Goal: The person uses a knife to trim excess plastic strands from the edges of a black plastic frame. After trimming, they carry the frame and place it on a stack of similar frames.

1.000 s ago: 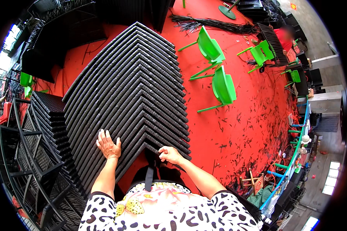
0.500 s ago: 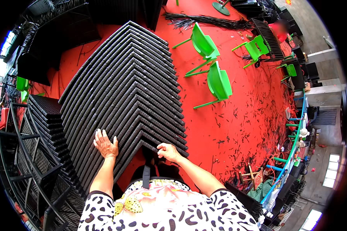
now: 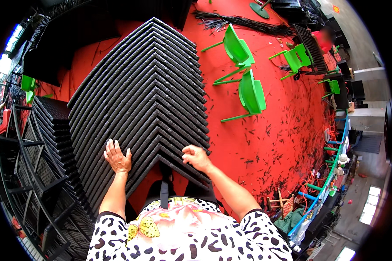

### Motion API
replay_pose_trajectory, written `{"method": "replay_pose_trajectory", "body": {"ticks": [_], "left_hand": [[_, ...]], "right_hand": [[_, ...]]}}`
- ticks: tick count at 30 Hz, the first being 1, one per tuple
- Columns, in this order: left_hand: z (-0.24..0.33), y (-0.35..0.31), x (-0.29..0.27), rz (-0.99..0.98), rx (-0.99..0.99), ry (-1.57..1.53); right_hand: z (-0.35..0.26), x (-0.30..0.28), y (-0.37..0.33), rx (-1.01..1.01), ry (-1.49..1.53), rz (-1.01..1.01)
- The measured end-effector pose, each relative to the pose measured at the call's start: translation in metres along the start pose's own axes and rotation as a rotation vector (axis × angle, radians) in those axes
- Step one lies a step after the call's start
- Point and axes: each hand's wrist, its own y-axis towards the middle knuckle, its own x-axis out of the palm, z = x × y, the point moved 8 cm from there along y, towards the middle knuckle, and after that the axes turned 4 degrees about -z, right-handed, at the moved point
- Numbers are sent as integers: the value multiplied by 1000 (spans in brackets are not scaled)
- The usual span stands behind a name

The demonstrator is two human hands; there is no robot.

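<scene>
A stack of black woven wicker panels (image 3: 135, 91), each bent to a sharp angle, fills the middle left in nested chevron rows. My left hand (image 3: 117, 157) lies on its left arm near the front, fingers spread, palm down, gripping nothing. Over the shorter right arm of the stack, near its outer edge, is my right hand (image 3: 197, 158). Its fingers are curled in; what they hold, if anything, cannot be made out.
Green plastic chairs (image 3: 251, 93) stand on the red floor (image 3: 239, 156), which is littered with black scraps. At left are another dark woven stack (image 3: 52, 111) and black metal frames (image 3: 32, 143). A blue-green rail (image 3: 331, 174) runs along the right. A person in red (image 3: 324, 41) is far right.
My right hand has moved forward and slightly right, away from the front panel's inner edge. My left hand has shifted slightly forward over the panels. The view has shifted a little.
</scene>
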Motion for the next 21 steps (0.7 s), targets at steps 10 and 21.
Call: {"method": "replay_pose_trajectory", "body": {"ticks": [10, 21], "left_hand": [[8, 0, 6, 157, -207, 28], [19, 7, -6, 178, -155, 23]], "right_hand": [[-144, -153, 110, -251, -286, 208], [-281, -194, 330, -490, -985, 290]]}}
